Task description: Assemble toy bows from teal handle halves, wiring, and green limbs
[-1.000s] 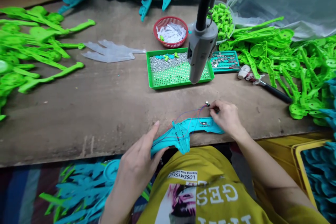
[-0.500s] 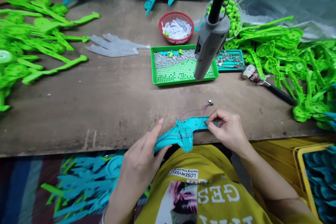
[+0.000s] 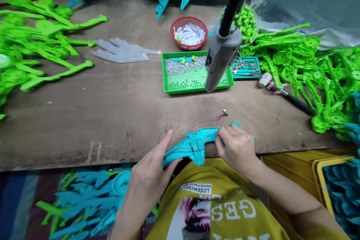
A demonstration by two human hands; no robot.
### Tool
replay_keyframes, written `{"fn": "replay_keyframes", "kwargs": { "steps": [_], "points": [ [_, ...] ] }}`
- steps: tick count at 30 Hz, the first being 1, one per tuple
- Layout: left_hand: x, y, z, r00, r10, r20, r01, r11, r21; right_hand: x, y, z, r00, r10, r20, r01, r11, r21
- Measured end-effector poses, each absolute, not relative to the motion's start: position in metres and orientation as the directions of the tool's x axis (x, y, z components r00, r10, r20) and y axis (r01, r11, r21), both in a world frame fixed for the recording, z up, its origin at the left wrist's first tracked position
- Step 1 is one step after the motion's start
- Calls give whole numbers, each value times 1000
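Observation:
A turquoise plastic toy part (image 3: 197,144) with slots lies across the table's front edge. My left hand (image 3: 153,170) grips its left end between thumb and fingers. My right hand (image 3: 236,148) is closed over the right arm of the part, fingertips pressed to it; whatever is between them is hidden. Thin red and blue wires (image 3: 201,122) run along the part and loop up to a small dark component with a shiny round top (image 3: 224,112), which rests on the table just behind my right hand.
Behind the part stands a green tray (image 3: 182,92) of screws, with a red basket (image 3: 189,47) of white strips beyond. A grey tool (image 3: 222,58) hangs over the tray. A hammer (image 3: 298,103) lies beside green parts (image 3: 281,58) at right. More green parts (image 3: 42,41) are piled left.
My right hand has shifted slightly left along the turquoise part, and its fingers have curled down over it. My left hand keeps its grip. The view has shifted slightly.

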State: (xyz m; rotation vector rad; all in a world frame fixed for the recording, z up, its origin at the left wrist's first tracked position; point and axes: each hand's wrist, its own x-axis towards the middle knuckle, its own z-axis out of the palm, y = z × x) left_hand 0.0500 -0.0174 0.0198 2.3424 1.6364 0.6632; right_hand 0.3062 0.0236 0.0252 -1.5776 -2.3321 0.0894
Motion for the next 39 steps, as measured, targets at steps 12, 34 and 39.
{"fn": "replay_keyframes", "kwargs": {
  "steps": [12,34,39],
  "points": [
    [45,-17,16,274,944,181,856,-326,402,362,112,-15,-473,881,7,799,433,-418],
    [65,-17,11,241,945,221,837,-317,446,325,47,15,-46,990,-131,589,-79,-804],
    [69,-14,11,245,939,240,832,-331,446,317,46,16,-86,990,113,792,137,-595]
  ]
}}
